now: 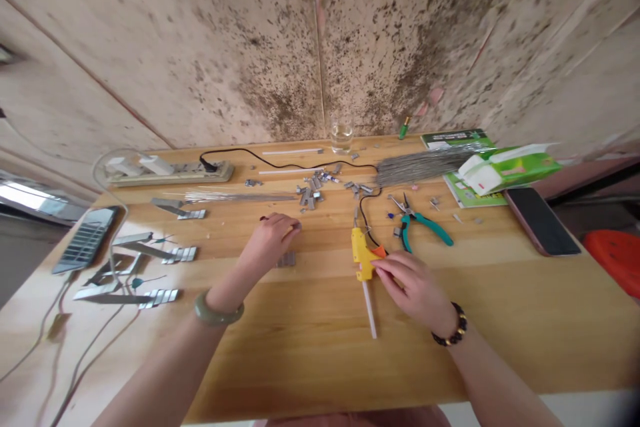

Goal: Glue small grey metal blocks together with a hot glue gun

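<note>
My left hand (273, 238) is over the middle of the table with its fingers curled and the tips together. Something small and greyish shows at those fingertips, too blurred to name. Just beneath that hand lies a small group of grey metal pieces (287, 259), partly hidden. My right hand (410, 283) has its thumb and fingers closed on the side of a yellow glue gun (361, 250). A white glue stick (369, 310) juts from the gun's back end toward me. Right of the gun lie teal-handled pliers (425, 221), jaws apart.
Small metal pieces (311, 195) lie in a heap behind my hands. Thin wires (415, 165) are bundled at the back, near a glass (341, 137). A power strip (175, 173), bent metal strips (160, 253) and cables are at left. A phone (543, 221) and tissue pack (505, 167) sit right.
</note>
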A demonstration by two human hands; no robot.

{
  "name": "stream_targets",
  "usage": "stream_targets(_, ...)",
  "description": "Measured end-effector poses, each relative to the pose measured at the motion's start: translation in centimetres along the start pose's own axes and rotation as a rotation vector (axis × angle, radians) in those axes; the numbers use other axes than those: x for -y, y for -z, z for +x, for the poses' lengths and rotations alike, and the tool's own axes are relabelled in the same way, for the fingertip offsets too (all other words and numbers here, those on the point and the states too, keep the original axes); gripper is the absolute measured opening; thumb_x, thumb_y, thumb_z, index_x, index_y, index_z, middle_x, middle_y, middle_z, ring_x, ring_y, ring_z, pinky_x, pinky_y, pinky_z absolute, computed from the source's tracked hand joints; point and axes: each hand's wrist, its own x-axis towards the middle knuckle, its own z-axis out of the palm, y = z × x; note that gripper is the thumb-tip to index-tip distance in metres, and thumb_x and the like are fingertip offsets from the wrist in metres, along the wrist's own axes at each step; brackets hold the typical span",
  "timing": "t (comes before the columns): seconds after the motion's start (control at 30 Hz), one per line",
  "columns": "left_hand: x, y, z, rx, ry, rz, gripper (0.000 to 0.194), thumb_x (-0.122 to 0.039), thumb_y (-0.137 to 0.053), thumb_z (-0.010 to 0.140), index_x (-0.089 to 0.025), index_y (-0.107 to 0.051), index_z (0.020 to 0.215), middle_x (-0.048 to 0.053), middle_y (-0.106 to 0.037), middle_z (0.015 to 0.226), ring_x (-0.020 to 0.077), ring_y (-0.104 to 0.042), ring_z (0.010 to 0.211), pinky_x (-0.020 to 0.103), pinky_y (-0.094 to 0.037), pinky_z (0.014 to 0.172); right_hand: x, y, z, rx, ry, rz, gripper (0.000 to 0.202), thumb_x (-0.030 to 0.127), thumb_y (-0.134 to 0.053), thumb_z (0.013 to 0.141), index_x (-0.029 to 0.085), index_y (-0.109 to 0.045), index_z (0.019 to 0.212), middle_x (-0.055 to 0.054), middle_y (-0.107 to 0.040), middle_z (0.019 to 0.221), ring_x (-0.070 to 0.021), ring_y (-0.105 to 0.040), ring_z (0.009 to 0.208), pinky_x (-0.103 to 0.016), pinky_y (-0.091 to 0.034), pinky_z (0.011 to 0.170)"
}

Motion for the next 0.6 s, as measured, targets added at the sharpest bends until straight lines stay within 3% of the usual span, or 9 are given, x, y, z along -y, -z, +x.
stream_targets(0.17,-4.8,1.7,-3.8,-0.083,0.0,-0.226,0.023,-0.029,-0.052,0.092,-0.017,-0.063,0.109,0.009,-0.07,0.09,0.0201,-0.063,0.086,0.035,-0.049,0.078,0.4,-0.1,0.0,0.021,0.008,0.008,0.018,0.016,-0.05,0.093,0.022,-0.064,0.102,-0.006,-0.068,0.089,-0.0207,-0.063,0.084,-0.038,-0.054,0.078)
stream_targets(0.27,-7.9,1.6,-5.9,-0.051,0.185,-0.534,0.029,-0.032,-0.053,0.092,-0.019,-0.06,0.117,0.007,-0.07,0.089,0.0171,-0.064,0.081,0.032,-0.051,0.075,0.7,-0.2,0.1,0.023,0.041,0.02,0.018,0.015,-0.05,0.093,0.021,-0.064,0.103,-0.006,-0.068,0.089,-0.0206,-0.063,0.086,-0.038,-0.054,0.08)
stream_targets(0.37,-10.2,0.8,-6.9,-0.016,0.483,-0.933,0.037,-0.042,-0.056,0.088,-0.016,-0.061,0.115,0.007,-0.07,0.083,0.0153,-0.063,0.07,0.029,-0.052,0.065,1.1,-0.4,0.1,0.023,0.08,0.028,0.019,0.015,-0.05,0.093,0.021,-0.063,0.105,-0.006,-0.068,0.089,-0.0196,-0.062,0.085,-0.037,-0.053,0.082)
stream_targets(0.5,-12.1,-0.5,-6.6,0.055,0.74,-1.334,0.04,-0.047,-0.068,0.078,-0.014,-0.067,0.101,0.004,-0.066,0.075,0.012,-0.058,0.061,0.026,-0.049,0.055,1.8,-0.9,0.1,0.046,0.14,0.009,0.019,0.025,-0.054,0.093,0.02,-0.061,0.11,-0.007,-0.067,0.093,-0.0205,-0.061,0.088,-0.038,-0.052,0.085)
stream_targets(0.6,-13.1,-1.0,-5.8,0.114,0.832,-1.499,0.038,-0.046,-0.074,0.072,-0.015,-0.068,0.094,0.003,-0.064,0.074,0.011,-0.058,0.06,0.022,-0.046,0.05,2.1,-1.1,0.1,0.072,0.177,0.009,0.026,0.034,-0.057,0.092,0.019,-0.061,0.112,-0.008,-0.066,0.095,-0.0216,-0.061,0.09,-0.038,-0.052,0.085)
